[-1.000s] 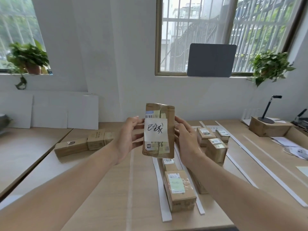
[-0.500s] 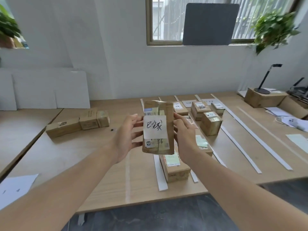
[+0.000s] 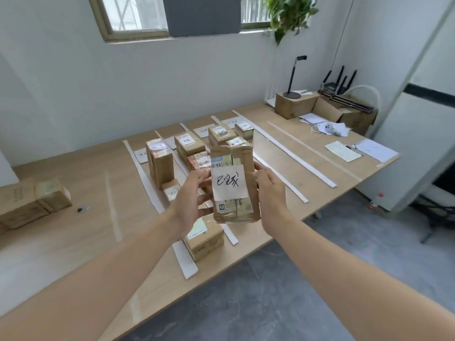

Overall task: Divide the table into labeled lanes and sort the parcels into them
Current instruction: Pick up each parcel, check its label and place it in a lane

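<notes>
Holding upright a brown cardboard parcel [image 3: 232, 185] with a handwritten white label, gripped at its sides by left hand [image 3: 193, 201] and right hand [image 3: 270, 195], fingers curled round it. Now hovering above the table's [image 3: 73, 242] white-strip lanes [image 3: 145, 178] and sorted parcels [image 3: 160, 161], no longer raised before the wall. Probably label read, lane choice next.

Open surface [image 3: 81, 242] at 9–10 o'clock, btw parcel stack [image 3: 29, 203] far left and first white strip [image 3: 149, 188]; only a small dark item [image 3: 80, 209] there. Lanes at 12 packed: upright parcel [image 3: 160, 163], more parcels behind, low parcel [image 3: 206, 242] near the edge. Held parcel [image 3: 232, 183], gripped by left hand [image 3: 189, 205] and right hand [image 3: 270, 200], hangs over them. Wide bare lane at 1–2 o'clock; papers [image 3: 342, 151] and lamp box [image 3: 295, 104] beyond.
</notes>
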`<state>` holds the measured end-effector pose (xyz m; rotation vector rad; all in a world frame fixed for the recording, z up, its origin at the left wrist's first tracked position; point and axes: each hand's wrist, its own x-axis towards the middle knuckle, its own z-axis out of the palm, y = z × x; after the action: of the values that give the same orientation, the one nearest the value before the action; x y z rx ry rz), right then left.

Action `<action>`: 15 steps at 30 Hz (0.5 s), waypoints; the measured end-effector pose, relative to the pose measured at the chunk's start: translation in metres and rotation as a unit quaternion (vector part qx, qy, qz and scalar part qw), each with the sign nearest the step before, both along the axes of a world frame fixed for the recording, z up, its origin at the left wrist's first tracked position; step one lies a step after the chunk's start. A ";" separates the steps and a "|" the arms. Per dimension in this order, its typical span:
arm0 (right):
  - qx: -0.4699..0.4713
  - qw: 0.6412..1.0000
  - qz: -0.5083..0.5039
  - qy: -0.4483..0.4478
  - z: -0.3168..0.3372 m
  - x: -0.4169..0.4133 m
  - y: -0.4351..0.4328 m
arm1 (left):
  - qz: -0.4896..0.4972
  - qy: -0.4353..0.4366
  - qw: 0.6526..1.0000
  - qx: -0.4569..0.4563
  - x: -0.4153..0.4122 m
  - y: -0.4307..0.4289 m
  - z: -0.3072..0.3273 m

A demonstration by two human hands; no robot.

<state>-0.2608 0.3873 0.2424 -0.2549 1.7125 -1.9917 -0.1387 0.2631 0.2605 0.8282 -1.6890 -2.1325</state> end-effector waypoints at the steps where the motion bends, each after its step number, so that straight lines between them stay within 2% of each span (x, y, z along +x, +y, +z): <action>1: 0.003 1.000 -0.009 -0.001 -0.003 -0.018 0.009 | -0.006 0.000 1.000 0.002 -0.020 0.009 -0.002; 10: 0.024 0.999 -0.025 -0.016 -0.033 -0.205 0.074 | 0.007 -0.011 1.000 0.018 -0.215 0.078 -0.031; 15: 0.038 0.999 -0.021 -0.032 -0.039 -0.294 0.072 | 0.013 -0.014 0.999 0.038 -0.313 0.076 -0.051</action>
<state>-0.5549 0.4596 0.2032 -0.1284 1.7629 -1.9386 -0.4513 0.3389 0.2100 0.9005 -1.6107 -2.1893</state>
